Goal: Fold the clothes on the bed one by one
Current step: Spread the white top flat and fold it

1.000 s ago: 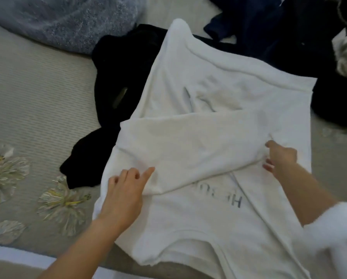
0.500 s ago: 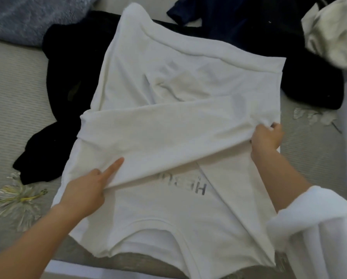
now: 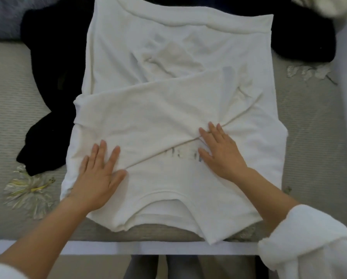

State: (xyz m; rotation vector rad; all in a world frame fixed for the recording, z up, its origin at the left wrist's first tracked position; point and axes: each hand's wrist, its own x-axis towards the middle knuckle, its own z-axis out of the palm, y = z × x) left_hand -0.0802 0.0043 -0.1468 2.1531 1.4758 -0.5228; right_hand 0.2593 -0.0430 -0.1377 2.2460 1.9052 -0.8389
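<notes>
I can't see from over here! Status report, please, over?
Left hand and right hand flat, pressing folded sleeve. White shirt partly folded. Black garment at its left edge, not blocking.

No longer pinching the folded sleeve [image 3: 148,117], the left hand [image 3: 97,178] and right hand [image 3: 220,152] now lie flat with straight fingers, pressing it onto the white shirt [image 3: 188,47].

One white cotton sweatshirt [image 3: 178,47] lies on one grey ribbed bed [image 3: 11,97]. Two bare hands show: the left hand [image 3: 96,178] and the right hand [image 3: 218,152]. Black cloth shows in two patches, the left black garment [image 3: 52,77] and the right black heap [image 3: 309,37]; whether they are one piece or two cannot be told. There is one cream bundle [image 3: 329,5] and one blue-grey fuzzy blanket [image 3: 3,17]. Two pale embroidered flowers show whole: the left flower [image 3: 27,190] and the right flower [image 3: 309,71].
</notes>
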